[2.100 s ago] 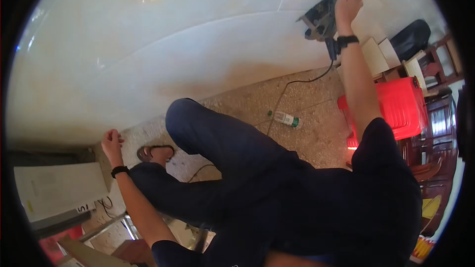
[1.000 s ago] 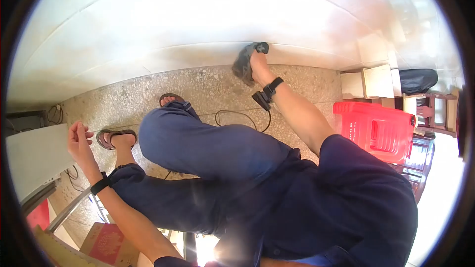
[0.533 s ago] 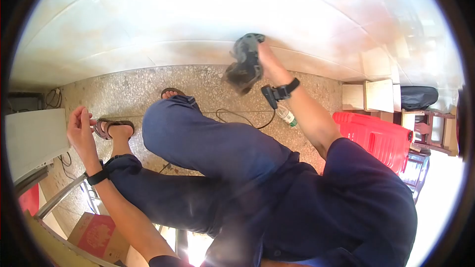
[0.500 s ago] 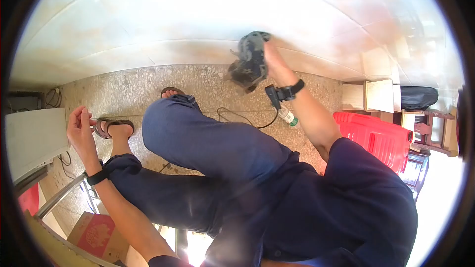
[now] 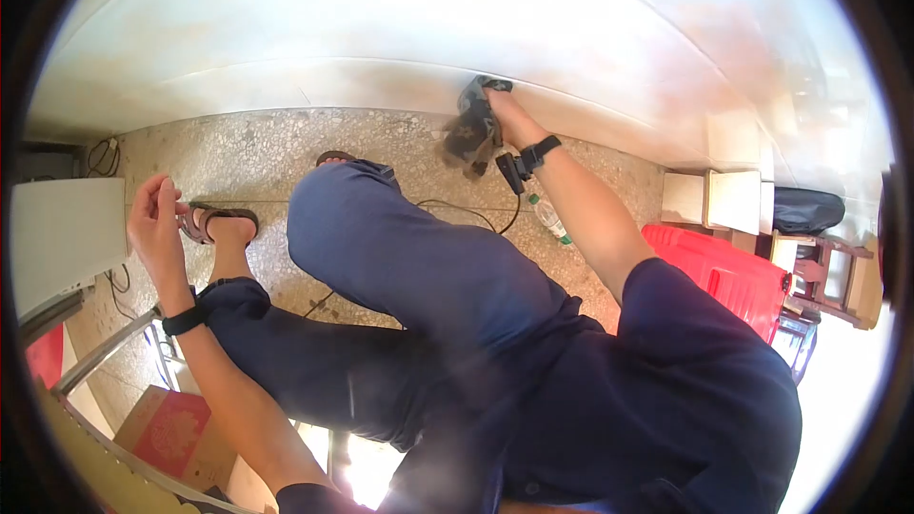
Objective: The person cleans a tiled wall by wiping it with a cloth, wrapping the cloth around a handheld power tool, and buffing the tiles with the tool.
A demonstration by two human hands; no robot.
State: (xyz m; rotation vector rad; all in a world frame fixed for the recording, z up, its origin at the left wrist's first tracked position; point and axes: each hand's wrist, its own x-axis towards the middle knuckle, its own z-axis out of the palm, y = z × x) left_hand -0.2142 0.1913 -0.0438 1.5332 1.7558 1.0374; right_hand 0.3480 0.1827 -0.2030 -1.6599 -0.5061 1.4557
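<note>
A dark grey and black patterned cloth (image 5: 471,133) is bunched in my right hand (image 5: 506,112), its lower part hanging and blurred. My right hand is close to the pale tiled wall (image 5: 400,29), just above where it meets the floor; I cannot tell whether the cloth touches the tiles. A black strap with a small device sits on that wrist. My left hand (image 5: 157,219) is raised at the left over the sandalled foot (image 5: 211,227), fingers loosely bent and apart, nothing visible in it.
A plastic bottle with a green label (image 5: 549,219) and a black cable (image 5: 466,205) lie on the speckled floor. A red plastic container (image 5: 714,271) and cardboard boxes (image 5: 709,200) stand at the right. A white appliance (image 5: 69,238) and printed carton (image 5: 176,433) are at the left.
My right hand and the cloth have moved slightly down and to the left along the wall. My left hand has hardly moved; the view has shifted a little.
</note>
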